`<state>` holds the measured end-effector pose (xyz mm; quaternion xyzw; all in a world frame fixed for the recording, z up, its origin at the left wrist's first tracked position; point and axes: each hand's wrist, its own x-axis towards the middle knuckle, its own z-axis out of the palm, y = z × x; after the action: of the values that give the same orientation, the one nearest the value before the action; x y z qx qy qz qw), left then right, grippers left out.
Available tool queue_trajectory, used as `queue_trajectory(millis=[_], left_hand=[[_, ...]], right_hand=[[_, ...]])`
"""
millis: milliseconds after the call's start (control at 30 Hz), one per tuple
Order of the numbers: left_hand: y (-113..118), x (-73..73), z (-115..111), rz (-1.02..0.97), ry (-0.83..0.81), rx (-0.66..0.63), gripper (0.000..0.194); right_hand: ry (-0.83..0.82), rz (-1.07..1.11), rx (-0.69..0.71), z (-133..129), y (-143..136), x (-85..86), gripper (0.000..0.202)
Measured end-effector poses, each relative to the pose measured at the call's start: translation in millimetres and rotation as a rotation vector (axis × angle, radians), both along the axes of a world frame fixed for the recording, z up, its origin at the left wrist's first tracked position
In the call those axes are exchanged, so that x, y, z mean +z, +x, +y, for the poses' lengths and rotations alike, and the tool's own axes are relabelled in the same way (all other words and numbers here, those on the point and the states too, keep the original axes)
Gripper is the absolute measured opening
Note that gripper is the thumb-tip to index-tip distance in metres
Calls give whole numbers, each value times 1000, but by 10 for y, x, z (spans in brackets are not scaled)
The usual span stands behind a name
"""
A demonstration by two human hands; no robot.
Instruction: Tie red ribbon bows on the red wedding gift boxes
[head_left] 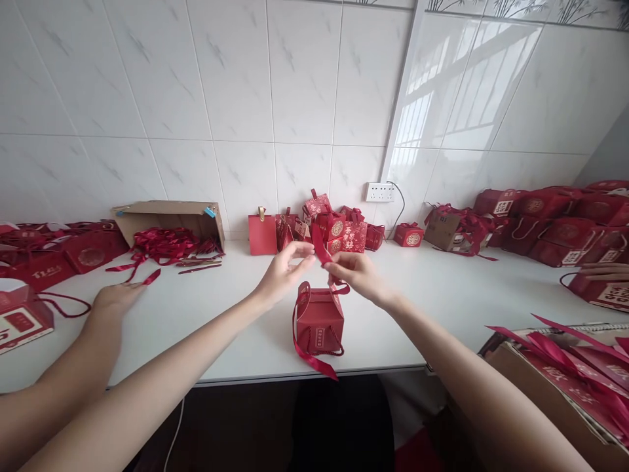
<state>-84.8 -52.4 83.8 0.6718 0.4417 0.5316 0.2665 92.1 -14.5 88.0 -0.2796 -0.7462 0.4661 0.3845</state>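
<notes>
A small red gift box (319,324) with a twisted cord handle stands upright near the table's front edge. Red ribbon (320,246) rises above it, and a loose end hangs down its left side past the table edge. My right hand (354,272) pinches the ribbon just above the box's top. My left hand (287,269) is raised to the left of the ribbon, fingers curved and apart, with nothing visible between them.
An open carton (167,213) spills red ribbons at the back left. Red boxes (344,233) pile up by the wall, with more at both sides. Another person's hand (115,296) holds ribbon at left; a box of ribboned packages (515,367) stands front right.
</notes>
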Motion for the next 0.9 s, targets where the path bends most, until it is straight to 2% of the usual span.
queue_trajectory(millis=[133, 267, 400, 567, 700, 800, 900], left_hand=[[-114, -281, -21, 36, -358, 110, 47], [-215, -427, -85, 75, -626, 61, 52], [-252, -411, -122, 44, -708, -76, 44], [-261, -352, -139, 108, -641, -158, 32], [-275, -294, -149, 12, -636, -178, 32], [-311, -254, -134, -21, -724, -225, 37], [-360, -241, -93, 18, -765, -232, 42]], right_hand=[[-126, 276, -168, 98, 169, -32, 35], [-171, 447, -337, 206, 356, -145, 33], [-202, 452, -482, 231, 462, -269, 30], [-231, 401, -581, 208, 520, -347, 29], [-155, 253, -662, 241, 598, -371, 27], [-113, -33, -738, 287, 671, -406, 35], [84, -286, -825, 301, 685, -454, 44]])
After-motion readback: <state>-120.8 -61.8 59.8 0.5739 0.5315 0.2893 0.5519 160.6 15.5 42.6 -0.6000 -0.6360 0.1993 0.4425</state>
